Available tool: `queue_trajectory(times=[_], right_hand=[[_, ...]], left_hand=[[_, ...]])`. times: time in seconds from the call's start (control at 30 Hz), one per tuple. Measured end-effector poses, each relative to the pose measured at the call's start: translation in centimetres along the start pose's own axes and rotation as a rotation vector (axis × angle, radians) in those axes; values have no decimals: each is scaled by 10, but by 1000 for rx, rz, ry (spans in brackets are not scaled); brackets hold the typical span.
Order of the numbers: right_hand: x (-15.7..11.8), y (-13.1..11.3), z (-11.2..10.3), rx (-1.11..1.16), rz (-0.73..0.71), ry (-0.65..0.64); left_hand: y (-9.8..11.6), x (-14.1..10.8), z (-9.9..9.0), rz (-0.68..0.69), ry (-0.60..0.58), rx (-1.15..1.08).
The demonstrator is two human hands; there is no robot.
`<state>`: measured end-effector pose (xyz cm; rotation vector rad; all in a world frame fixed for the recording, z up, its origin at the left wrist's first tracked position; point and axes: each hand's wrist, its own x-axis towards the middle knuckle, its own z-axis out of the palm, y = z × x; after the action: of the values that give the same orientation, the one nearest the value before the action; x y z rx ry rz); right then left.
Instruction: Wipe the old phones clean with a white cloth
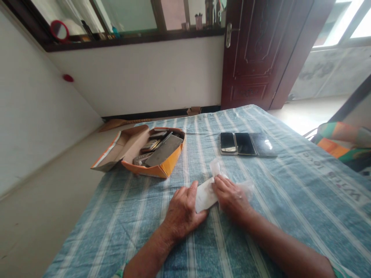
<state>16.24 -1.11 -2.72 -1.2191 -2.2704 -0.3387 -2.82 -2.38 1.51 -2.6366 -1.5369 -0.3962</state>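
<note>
As the head view has it, the left hand clasps a pale, flat slab between the two hands, and the right hand, fingers bunched, pinches a thin, crumpled wipe against it! This one looks unfinished. Three glossy rectangles lie lined up on the creased, striped cloth, perhaps done; the open cardboard box holds more flat devices, seemingly left.
</note>
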Motion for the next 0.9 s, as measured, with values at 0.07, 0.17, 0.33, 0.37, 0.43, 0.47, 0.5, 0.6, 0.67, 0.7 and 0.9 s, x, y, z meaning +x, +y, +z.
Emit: queue_trajectory(times=[0.07, 0.17, 0.33, 0.37, 0.43, 0.47, 0.5, 0.6, 0.67, 0.7, 0.9], right_hand=[[2, 10, -1, 3, 78, -30], [4, 23, -5, 50, 217, -75], [3, 43, -1, 228, 398, 150], [3, 46, 2, 261, 409, 206], [4, 49, 4, 314, 399, 298], [4, 48, 4, 330, 372, 336], [5, 46, 2, 337, 325, 366], [9, 25, -9, 314, 63, 421], [12, 6, -18, 301, -143, 418], [13, -3, -21, 292, -214, 391], [17, -11, -21, 204, -234, 378]], left_hand=[[1, 1, -2, -4, -19, 4], [2, 3, -7, -13, -51, 16], [2, 6, -14, -17, -91, -13], [1, 6, -16, -10, -104, -27], [0, 7, -19, 3, -133, -54], [0, 8, -20, 7, -147, -65], [-1, 9, -22, 10, -158, -73], [-3, 10, -23, 19, -162, -78], [-5, 10, -22, 33, -144, -78], [-6, 10, -21, 36, -128, -78], [-9, 10, -16, 42, -99, -72]])
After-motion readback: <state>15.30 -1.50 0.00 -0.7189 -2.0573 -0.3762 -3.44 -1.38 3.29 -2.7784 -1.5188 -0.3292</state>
